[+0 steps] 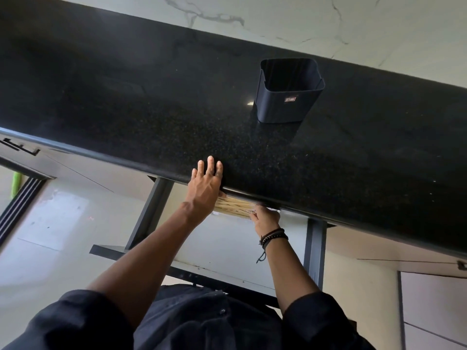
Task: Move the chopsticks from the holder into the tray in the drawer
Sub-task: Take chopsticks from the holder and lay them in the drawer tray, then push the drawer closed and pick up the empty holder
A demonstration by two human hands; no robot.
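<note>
Lower frame: dark shirt sleeves [75, 322] of the person, both forearms reaching up-frame. Centre right: the right hand [265, 218], beaded bracelets [274, 236] at its wrist, grasps one end of a bundle of pale wooden chopsticks [233, 207] just under the counter lip. Centre: the left hand [206, 184] lies released, fingers spread flat on the edge of the black speckled stone tabletop [126, 97]; its heel hides the bundle's other end. The chopsticks sit low inside the open dark-framed drawer [313, 248]; the tray itself is hidden by the overhang, so whether they rest in it cannot be told. Upper right of centre: the dark square plastic holder [285, 97] stands upright and appears empty. Top: white veined marble wall [278, 16].

Judged risk: letting go unseen may leave sticks askew across the tray rim, or they may roll and scatter; protruding ends could jam the drawer on closing.
</note>
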